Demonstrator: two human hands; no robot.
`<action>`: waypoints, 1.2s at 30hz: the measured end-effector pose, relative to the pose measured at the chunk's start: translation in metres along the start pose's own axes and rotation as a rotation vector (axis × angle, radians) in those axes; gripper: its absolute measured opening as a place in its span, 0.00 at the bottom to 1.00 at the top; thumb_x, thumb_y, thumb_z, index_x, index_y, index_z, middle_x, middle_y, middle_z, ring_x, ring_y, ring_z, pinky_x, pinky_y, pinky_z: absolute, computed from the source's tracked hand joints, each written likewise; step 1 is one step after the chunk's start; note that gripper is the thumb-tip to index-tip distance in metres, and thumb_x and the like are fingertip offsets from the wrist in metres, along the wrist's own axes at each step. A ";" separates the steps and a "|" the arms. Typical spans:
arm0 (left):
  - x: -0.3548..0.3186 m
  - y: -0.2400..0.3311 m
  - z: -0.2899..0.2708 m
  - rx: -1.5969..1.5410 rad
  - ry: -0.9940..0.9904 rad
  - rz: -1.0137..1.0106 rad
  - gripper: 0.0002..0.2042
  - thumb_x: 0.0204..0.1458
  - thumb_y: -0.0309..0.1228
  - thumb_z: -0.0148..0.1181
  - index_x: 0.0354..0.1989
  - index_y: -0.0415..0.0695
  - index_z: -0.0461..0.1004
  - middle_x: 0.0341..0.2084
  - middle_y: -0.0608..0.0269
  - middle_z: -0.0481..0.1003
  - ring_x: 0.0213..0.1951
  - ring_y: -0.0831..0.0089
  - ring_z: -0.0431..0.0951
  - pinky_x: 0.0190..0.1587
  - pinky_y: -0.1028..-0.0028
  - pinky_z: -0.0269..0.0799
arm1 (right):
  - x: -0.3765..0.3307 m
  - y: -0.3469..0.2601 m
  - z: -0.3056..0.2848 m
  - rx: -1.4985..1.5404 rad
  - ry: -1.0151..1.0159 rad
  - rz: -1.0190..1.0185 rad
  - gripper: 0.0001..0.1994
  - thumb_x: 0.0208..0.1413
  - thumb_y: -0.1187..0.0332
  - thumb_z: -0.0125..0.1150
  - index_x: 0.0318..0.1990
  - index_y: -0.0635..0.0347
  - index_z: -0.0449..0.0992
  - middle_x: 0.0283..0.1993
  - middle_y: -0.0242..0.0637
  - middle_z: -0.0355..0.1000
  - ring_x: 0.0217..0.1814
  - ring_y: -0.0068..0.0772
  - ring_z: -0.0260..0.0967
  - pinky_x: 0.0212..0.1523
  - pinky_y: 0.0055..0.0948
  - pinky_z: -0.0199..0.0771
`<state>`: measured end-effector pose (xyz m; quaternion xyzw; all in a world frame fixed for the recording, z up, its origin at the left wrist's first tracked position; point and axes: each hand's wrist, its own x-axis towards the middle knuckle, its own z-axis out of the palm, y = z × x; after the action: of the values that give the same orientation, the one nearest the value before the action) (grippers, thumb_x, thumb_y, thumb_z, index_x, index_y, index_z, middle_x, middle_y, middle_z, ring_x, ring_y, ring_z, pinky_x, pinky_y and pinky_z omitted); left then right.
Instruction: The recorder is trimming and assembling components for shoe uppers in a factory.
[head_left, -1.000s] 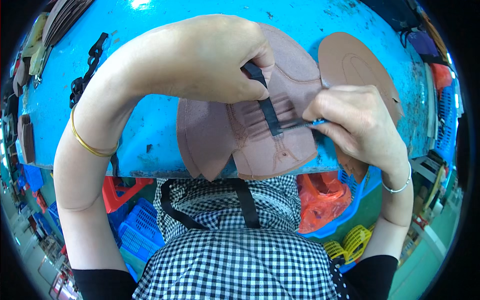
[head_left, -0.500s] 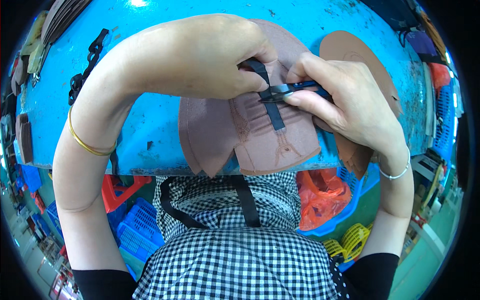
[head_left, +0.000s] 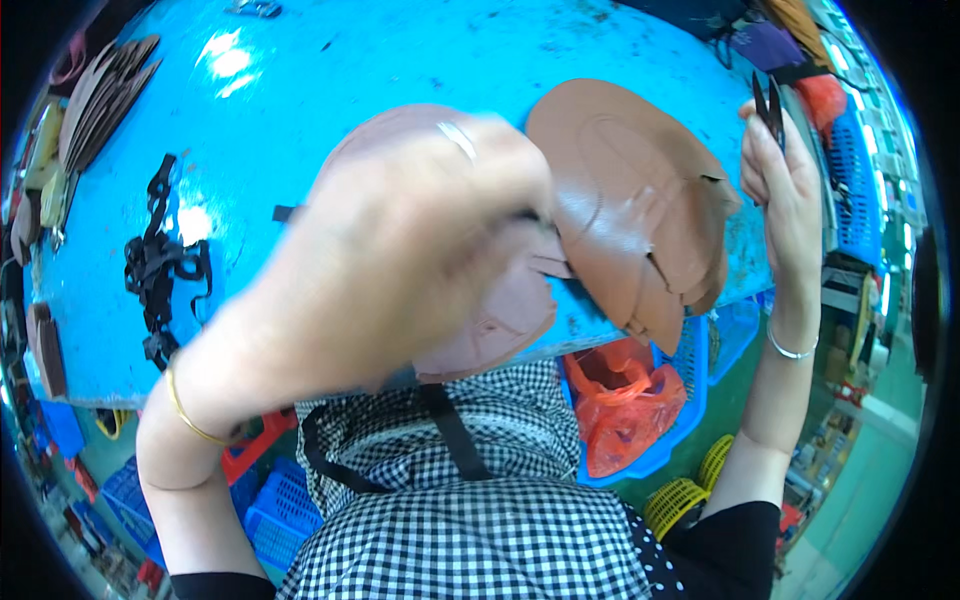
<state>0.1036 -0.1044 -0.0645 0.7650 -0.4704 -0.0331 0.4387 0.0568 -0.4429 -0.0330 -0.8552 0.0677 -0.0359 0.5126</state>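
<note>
Left hand: The left hand [head_left: 420,215] is blurred and lies across the pink-brown leather piece [head_left: 520,308], hiding its middle. Whether its fingers are apart, together or gripping cannot be told.
Right hand: The right hand [head_left: 785,190] is raised at the right end of the bench [head_left: 420,50], its fingers clamped around the dark snips [head_left: 768,108]. The blades point upward, tips slightly apart.
Leather piece: On the bench in front of the person, its lower end reaching the near edge.
Slip hazard: The piece could be dragged off the near edge if the left forearm or the apron [head_left: 450,540] catches it.
Blade hazard: Exposed tips could nick the left hand or score the leather if the snips are brought back unchecked.
Stack hazard: The brown leather pieces [head_left: 630,190] lie close beside the work; a sideways sweep could spread them. Their jagged lower tips appear to overhang the near edge, above the red plastic bag [head_left: 625,410].
Strap hazard: A black strap end [head_left: 284,213] projects left of the left hand; snagging could pull it askew. The heap of black straps [head_left: 160,270] lies farther left and could tangle.
Working room: Blue surface shows beyond the leather and between it and the strap heap. Room is tightest rightward, against the brown pieces.
</note>
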 end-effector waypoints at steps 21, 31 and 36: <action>0.010 0.014 0.055 -0.055 -0.216 0.092 0.05 0.48 0.24 0.63 0.33 0.40 0.76 0.58 0.52 0.74 0.56 0.56 0.77 0.46 0.63 0.80 | 0.057 0.029 0.062 -0.703 0.384 -0.267 0.09 0.63 0.70 0.58 0.48 0.62 0.75 0.39 0.44 0.80 0.43 0.46 0.80 0.41 0.35 0.78; -0.032 -0.018 -0.070 -0.266 0.518 -0.310 0.13 0.65 0.33 0.58 0.52 0.38 0.79 0.23 0.77 0.70 0.19 0.93 0.55 0.20 0.86 0.43 | -0.068 -0.030 0.185 -0.916 -0.286 -0.782 0.18 0.50 0.72 0.60 0.50 0.69 0.75 0.54 0.54 0.77 0.28 0.36 0.79 0.27 0.30 0.79; -0.043 -0.019 -0.083 -0.192 0.500 -0.412 0.12 0.65 0.34 0.58 0.49 0.38 0.80 0.25 0.73 0.75 0.19 0.94 0.58 0.20 0.87 0.46 | -0.062 -0.039 0.197 -0.919 -0.248 -0.712 0.17 0.49 0.72 0.63 0.48 0.65 0.76 0.50 0.49 0.79 0.25 0.35 0.77 0.26 0.30 0.77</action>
<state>0.1312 -0.0158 -0.0429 0.7838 -0.1784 0.0233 0.5944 0.0240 -0.2435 -0.0907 -0.9573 -0.2753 -0.0724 0.0501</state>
